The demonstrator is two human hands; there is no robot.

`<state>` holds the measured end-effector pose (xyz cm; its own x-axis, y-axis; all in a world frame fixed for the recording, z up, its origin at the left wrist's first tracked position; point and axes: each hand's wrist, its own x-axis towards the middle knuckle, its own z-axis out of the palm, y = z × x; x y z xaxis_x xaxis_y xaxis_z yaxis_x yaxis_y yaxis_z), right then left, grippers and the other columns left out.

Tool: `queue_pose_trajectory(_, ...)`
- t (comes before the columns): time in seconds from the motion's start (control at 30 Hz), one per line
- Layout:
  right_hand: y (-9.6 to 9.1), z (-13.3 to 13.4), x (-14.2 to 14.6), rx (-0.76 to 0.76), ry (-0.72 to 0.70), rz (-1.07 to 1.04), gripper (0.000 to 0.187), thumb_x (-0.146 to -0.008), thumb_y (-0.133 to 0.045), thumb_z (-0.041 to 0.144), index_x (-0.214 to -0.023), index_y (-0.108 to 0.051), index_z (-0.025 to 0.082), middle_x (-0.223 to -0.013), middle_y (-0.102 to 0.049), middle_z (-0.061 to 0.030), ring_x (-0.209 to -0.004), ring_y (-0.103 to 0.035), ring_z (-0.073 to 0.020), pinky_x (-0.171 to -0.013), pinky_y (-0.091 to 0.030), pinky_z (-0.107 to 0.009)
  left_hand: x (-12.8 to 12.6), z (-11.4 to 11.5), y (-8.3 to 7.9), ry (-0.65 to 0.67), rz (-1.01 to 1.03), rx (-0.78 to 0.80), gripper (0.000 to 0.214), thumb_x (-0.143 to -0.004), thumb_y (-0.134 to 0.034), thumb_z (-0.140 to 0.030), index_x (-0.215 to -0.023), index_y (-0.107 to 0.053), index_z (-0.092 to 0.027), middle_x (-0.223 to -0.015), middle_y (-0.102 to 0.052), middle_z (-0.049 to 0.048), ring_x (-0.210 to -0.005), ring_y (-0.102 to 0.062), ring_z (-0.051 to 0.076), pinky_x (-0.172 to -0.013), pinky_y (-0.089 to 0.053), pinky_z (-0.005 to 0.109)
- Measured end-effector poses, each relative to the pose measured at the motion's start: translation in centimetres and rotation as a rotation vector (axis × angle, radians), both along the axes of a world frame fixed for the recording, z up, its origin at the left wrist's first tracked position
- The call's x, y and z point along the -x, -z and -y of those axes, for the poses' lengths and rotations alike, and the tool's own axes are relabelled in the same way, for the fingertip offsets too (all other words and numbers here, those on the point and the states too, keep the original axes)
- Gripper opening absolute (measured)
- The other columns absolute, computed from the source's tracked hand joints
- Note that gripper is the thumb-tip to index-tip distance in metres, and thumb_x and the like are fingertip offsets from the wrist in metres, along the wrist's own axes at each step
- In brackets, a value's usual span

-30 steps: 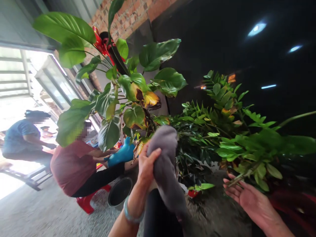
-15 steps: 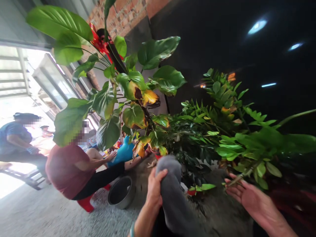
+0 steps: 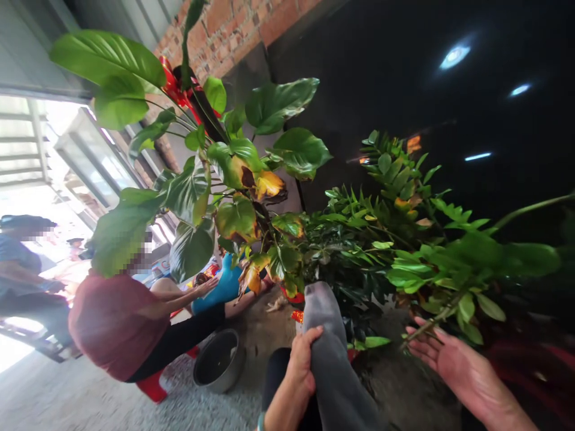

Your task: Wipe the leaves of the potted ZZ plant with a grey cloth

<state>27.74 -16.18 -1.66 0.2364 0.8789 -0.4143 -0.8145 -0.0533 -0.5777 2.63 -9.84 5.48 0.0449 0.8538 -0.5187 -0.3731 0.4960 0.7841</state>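
My left hand (image 3: 302, 362) is wrapped round a long grey sock-like cloth tube (image 3: 330, 353), thumb on its near side. The tube rises from the bottom edge to a rounded end with a darker tip; whether anything is inside it cannot be told. Palm up, my right hand (image 3: 449, 362) has its fingers stretched out under a plant stem (image 3: 433, 320), which lies by or across the fingertips. That stem leads up into a spread of green leaves (image 3: 453, 263).
A large potted plant with broad, partly yellowed leaves (image 3: 238, 215) stands ahead. To the left, a person in a red shirt (image 3: 117, 323) sits on a red stool (image 3: 153, 386) beside a grey bucket (image 3: 218, 362). Another person (image 3: 20, 269) sits farther left. A dark glossy wall (image 3: 381, 72) is behind.
The grey tube and my left hand have shifted right and now show more sharply. My right hand stays by the stem. The whole view has turned slightly.
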Motion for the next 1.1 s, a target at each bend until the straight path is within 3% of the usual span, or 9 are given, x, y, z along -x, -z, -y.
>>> queue_pose_trajectory(0.1,-0.4,0.2,-0.1,0.006,0.005,-0.009,0.033,-0.055,-0.078,0.033,-0.085,-0.077,0.022,-0.082,-0.079,-0.0108,-0.071,-0.071,-0.0282,-0.071,-0.058,-0.041,-0.2,0.8,-3.0,-0.071,0.006,-0.188,0.043,-0.043,-0.085,-0.031,-0.078,-0.062,-0.019,-0.052,-0.064,-0.0015,-0.042,-0.058,0.017,-0.044,-0.048,0.028)
queue_pose_trajectory(0.27,0.0,-0.3,-0.3,-0.064,-0.050,-0.048,0.027,-0.057,-0.080,0.032,-0.083,-0.077,0.023,-0.083,-0.079,-0.0098,-0.075,-0.072,-0.0271,-0.075,-0.059,-0.041,-1.3,-3.2,-9.4,-0.265,0.036,-0.566,0.049,-0.039,-0.082,-0.025,-0.084,-0.063,-0.019,-0.063,-0.071,-0.0025,-0.052,-0.063,0.014,-0.055,-0.053,0.025)
queue_pose_trajectory(0.4,0.7,-0.4,-0.9,-0.111,-0.120,-0.042,0.032,-0.054,-0.085,0.033,-0.083,-0.078,0.022,-0.086,-0.079,-0.0116,-0.080,-0.073,-0.0301,-0.082,-0.058,-0.044,-2.3,-3.4,-7.0,-0.201,-0.030,-0.335,0.035,-0.041,-0.079,-0.027,-0.071,-0.062,-0.020,-0.054,-0.066,-0.0015,-0.047,-0.059,0.015,-0.049,-0.050,0.026)
queue_pose_trajectory(0.53,0.9,0.0,-1.2,-0.100,-0.129,-0.014,0.028,-0.054,-0.085,0.034,-0.078,-0.078,0.022,-0.090,-0.080,-0.0121,-0.082,-0.074,-0.0314,-0.085,-0.057,-0.045,-3.2,0.1,-3.4,0.110,-0.090,-0.235,0.034,-0.043,-0.079,-0.030,-0.074,-0.067,-0.019,-0.052,-0.066,0.0000,-0.046,-0.057,0.016,-0.046,-0.048,0.028)
queue_pose_trajectory(0.63,0.6,0.1,-0.9,-0.089,-0.103,-0.019,0.030,-0.053,-0.085,0.036,-0.078,-0.078,0.022,-0.088,-0.080,-0.0119,-0.079,-0.073,-0.0304,-0.081,-0.057,-0.043,-4.1,0.7,-5.0,0.205,-0.050,-0.381,0.041,-0.044,-0.080,-0.027,-0.083,-0.070,-0.017,-0.061,-0.070,0.0005,-0.051,-0.059,0.016,-0.050,-0.050,0.027)
queue_pose_trajectory(0.8,0.1,-0.3,-0.3,-0.090,-0.071,-0.042,0.035,-0.053,-0.084,0.036,-0.084,-0.078,0.022,-0.083,-0.079,-0.0107,-0.076,-0.073,-0.0287,-0.076,-0.058,-0.042,-5.7,-4.8,-10.4,0.010,-0.005,-0.687,0.042,-0.047,-0.082,-0.028,-0.086,-0.069,-0.017,-0.070,-0.071,-0.0003,-0.059,-0.063,0.015,-0.059,-0.053,0.026)
queue_pose_trajectory(0.9,0.4,-0.4,-0.2,-0.096,-0.130,-0.027,0.040,-0.055,-0.083,0.035,-0.092,-0.076,0.023,-0.090,-0.080,-0.0119,-0.082,-0.073,-0.0318,-0.082,-0.056,-0.047,-6.4,-6.9,-9.5,0.034,-0.080,-0.659,0.038,-0.046,-0.080,-0.026,-0.082,-0.069,-0.018,-0.067,-0.071,-0.0013,-0.058,-0.061,0.015,-0.058,-0.051,0.027)
queue_pose_trajectory(1.03,0.8,0.2,-0.4,-0.105,-0.094,0.015,0.028,-0.063,-0.078,0.040,-0.085,-0.074,0.023,-0.089,-0.079,-0.0124,-0.085,-0.073,-0.0323,-0.089,-0.052,-0.048,-5.9,-6.0,-6.6,0.421,-0.248,-0.408,0.025,-0.043,-0.079,-0.022,-0.067,-0.071,-0.018,-0.058,-0.069,0.0002,-0.054,-0.059,0.017,-0.054,-0.048,0.028)
queue_pose_trajectory(1.1,0.9,0.5,-0.6,-0.123,-0.132,0.011,0.024,-0.064,-0.078,0.039,-0.079,-0.073,0.022,-0.090,-0.079,-0.0131,-0.086,-0.073,-0.0329,-0.092,-0.051,-0.049,-5.2,-5.4,-7.1,0.544,-0.233,-0.378,0.029,-0.043,-0.081,-0.024,-0.071,-0.073,-0.017,-0.063,-0.071,0.0016,-0.057,-0.061,0.018,-0.057,-0.049,0.029)
